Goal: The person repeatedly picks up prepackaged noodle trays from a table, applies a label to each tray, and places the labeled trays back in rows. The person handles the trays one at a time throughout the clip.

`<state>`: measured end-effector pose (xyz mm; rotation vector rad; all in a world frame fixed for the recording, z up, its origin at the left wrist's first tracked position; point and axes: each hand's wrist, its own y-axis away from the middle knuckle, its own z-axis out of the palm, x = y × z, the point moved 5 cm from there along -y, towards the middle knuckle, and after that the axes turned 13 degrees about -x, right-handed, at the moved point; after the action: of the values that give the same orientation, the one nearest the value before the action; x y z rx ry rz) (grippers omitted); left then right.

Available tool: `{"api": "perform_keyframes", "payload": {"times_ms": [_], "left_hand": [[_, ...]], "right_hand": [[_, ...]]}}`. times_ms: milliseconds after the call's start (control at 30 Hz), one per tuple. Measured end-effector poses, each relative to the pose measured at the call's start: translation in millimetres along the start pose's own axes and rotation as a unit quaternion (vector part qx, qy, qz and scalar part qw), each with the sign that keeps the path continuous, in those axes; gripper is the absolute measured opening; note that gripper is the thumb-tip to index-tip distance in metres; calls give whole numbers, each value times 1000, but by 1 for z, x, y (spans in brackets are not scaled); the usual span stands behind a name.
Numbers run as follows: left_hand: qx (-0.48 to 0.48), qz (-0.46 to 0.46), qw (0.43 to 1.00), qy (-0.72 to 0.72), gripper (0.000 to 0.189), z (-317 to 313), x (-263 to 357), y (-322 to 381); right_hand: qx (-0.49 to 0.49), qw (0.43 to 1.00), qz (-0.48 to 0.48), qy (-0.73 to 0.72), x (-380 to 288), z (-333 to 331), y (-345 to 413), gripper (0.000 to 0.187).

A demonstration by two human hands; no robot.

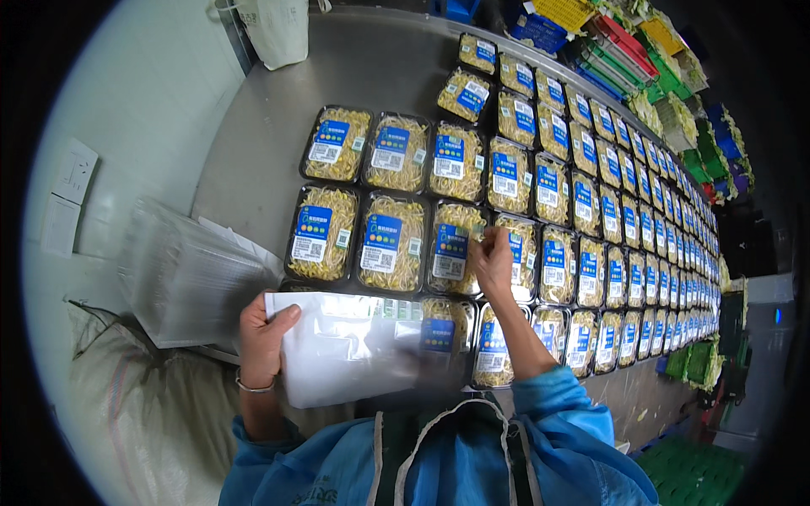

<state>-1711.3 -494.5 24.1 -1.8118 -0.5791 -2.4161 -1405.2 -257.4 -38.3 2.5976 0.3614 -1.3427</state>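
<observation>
My left hand (269, 335) pinches the left edge of a glossy label sheet (354, 354), a white backing with a clear part at its right. Small green-and-white labels show along the sheet's upper edge. My right hand (495, 262) has its fingertips closed on a small label (479, 232) at the upper right of a film-wrapped tray of bean sprouts (452, 250). That tray bears a blue-and-white label with writing. To its left, another sprout tray (391, 243) carries a small green-and-white label on its right side. The sheet covers parts of the nearest row.
Many sprout trays stand in rows on a steel table (266, 133). A stack of clear plastic trays or sheets (190, 278) is at the left, above a woven sack (145, 405). A white bag (278, 31) stands at the far edge. Coloured crates (614, 50) are beyond the table.
</observation>
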Motion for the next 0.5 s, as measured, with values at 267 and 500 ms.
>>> {"api": "perform_keyframes", "payload": {"times_ms": [267,500], "left_hand": [[-16,6,1000,6,6,-15,0,-1],[-34,2,999,13,7,-11,-5,1]], "right_hand": [[-116,952,187,-210,16,26,129,11],[-59,983,166,-55,19,31,141,16]]}}
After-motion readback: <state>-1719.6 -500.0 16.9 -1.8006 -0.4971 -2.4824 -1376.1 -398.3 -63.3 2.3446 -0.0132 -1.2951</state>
